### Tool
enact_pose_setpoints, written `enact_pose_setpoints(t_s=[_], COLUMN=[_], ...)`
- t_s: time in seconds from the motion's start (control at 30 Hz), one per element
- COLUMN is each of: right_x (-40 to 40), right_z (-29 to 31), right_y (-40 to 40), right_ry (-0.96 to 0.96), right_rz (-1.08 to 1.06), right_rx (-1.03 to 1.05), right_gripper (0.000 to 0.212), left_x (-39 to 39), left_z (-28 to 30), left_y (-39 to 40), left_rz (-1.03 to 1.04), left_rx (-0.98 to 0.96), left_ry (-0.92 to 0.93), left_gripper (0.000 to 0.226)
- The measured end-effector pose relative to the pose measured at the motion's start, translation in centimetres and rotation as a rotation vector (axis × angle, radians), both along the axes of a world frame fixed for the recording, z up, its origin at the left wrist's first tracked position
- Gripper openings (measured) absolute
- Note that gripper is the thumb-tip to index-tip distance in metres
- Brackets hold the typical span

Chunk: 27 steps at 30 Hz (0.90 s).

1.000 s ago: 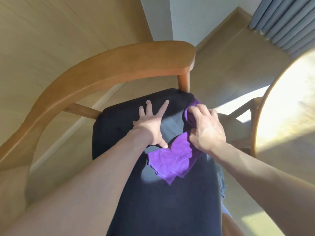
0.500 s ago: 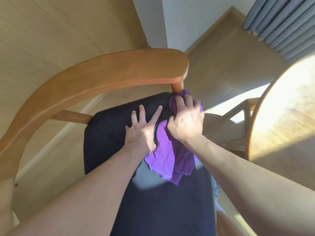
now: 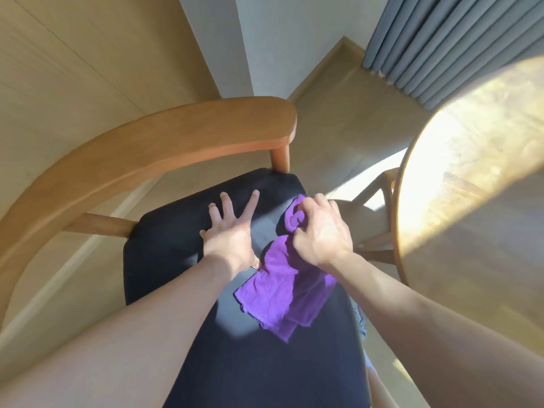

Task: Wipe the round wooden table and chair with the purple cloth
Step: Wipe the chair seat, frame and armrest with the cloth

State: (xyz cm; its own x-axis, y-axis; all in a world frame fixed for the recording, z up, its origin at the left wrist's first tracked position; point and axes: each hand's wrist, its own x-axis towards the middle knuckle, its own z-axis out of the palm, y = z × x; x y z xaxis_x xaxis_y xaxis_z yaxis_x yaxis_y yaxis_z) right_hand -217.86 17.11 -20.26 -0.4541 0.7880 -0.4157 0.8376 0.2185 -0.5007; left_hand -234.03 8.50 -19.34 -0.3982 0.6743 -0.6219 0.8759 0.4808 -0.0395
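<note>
Left hand (image 3: 228, 235) flat, fingers spread, pressing on seat (image 3: 182, 245). Right hand (image 3: 322, 231), at its 3 o'clock, fingers curled, grips bunched cloth (image 3: 282, 290).

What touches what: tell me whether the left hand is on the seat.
Touching. The head view shows the left hand flat on the dark seat, fingers spread, no gap under the palm. The right hand grips the cloth beside it.
</note>
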Motion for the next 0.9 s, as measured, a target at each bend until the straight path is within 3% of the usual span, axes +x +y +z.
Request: enact_pose_setpoints(t_s=[0.1,0.17,0.23,0.4,0.6,0.67,0.8,0.9], right_x=[-1.7,-3.2,-4.2,-4.0,-1.5,-1.1,-2.7,-5.3], right_z=[0.5,0.5,-0.3,-1.8,-1.1,-0.7,0.4,0.5], right_y=[1.7,2.7,2.5,1.8,0.8,0.9,1.8,1.3], right_ry=[0.170,0.201,0.110,-0.027,-0.077,-0.069,0.140,0.162], right_rz=[-0.250,-0.181,-0.057,-0.019,0.223,0.245,-0.022,0.062], right_rx=[0.098,0.037,-0.015,0.138,0.142,0.088,0.139,0.139], right_gripper=[0.036,0.055,0.061,0.045,0.016,0.016,0.038,0.062], left_x=[0.0,0.0,0.1,0.3,0.7,0.9,0.8,0.0], left_z=[-0.1,-0.2,-0.5,-0.8,-0.4,-0.4,-0.8,-1.5], left_y=[0.0,0.0,0.1,0.5,0.7,0.6,0.0,-1.5], left_rz=[0.031,0.033,0.031,0.074,0.107,0.111,0.116,0.139], left_rx=[0.032,0.042,0.034,0.039,0.037,0.045,0.114,0.189], left_ry=[-0.027,-0.030,-0.033,-0.053,-0.057,-0.052,-0.032,-0.025], left_gripper=[0.130,0.127,0.130,0.130,0.127,0.126,0.123,0.122])
